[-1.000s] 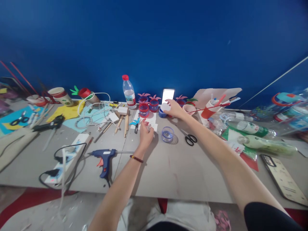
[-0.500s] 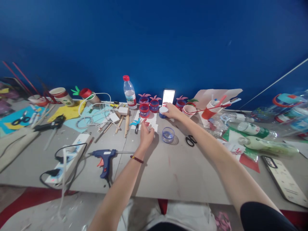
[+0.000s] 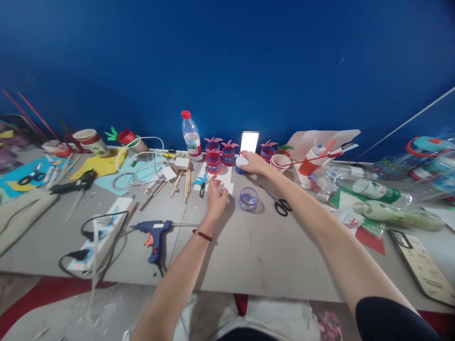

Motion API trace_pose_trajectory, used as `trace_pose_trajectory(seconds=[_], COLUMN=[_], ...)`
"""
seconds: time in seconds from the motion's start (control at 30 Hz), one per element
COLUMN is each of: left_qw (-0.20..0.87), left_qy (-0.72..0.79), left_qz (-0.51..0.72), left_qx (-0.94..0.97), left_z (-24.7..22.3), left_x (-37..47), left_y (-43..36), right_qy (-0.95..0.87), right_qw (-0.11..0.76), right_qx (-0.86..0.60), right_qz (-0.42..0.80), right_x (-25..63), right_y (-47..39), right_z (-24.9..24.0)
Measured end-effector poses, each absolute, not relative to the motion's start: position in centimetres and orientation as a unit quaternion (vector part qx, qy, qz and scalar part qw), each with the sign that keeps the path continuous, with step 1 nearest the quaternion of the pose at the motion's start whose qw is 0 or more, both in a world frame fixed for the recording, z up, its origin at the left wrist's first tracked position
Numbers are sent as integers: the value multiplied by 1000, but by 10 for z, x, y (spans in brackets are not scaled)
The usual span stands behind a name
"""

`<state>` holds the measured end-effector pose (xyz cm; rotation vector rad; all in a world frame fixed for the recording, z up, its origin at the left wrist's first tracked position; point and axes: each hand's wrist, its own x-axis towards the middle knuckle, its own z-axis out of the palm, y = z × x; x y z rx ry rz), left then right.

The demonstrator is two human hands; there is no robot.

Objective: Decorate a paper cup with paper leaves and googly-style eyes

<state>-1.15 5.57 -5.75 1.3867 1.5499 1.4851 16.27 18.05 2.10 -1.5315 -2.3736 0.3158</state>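
Observation:
My right hand (image 3: 251, 163) reaches to the back of the table, fingers closed on the side of a small round blue container with a white top (image 3: 242, 164). A bright phone screen (image 3: 249, 142) stands right behind it. My left hand (image 3: 216, 199) hovers over white paper scraps (image 3: 226, 178), fingers curled together; what they pinch is too small to name. Beyond it sits a red and blue ring with eyes (image 3: 213, 166), beside similar pink-topped rings (image 3: 228, 154). A clear cup with a blue rim (image 3: 248, 199) stands between my forearms.
A blue glue gun (image 3: 156, 237) and a white power strip (image 3: 103, 237) lie at left. Wooden sticks (image 3: 187, 184) and white cables lie behind them. Black scissors (image 3: 282, 207) rest near my right forearm. Plastic bottles (image 3: 380, 192) and a phone (image 3: 421, 265) are at right.
The white top under my right hand looks slightly more tilted. My left hand has stayed in place.

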Motion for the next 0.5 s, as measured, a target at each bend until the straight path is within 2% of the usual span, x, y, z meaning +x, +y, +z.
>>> trace_pose_trajectory(seconds=[0.5], left_qw=[273], left_qy=[583], left_qz=[551], left_qx=[530], left_z=[-57], left_x=[-12], left_y=[57], right_qy=[-850], right_qw=[74], right_qx=[-510], right_qz=[106], right_x=[161], right_y=[185], right_z=[28])
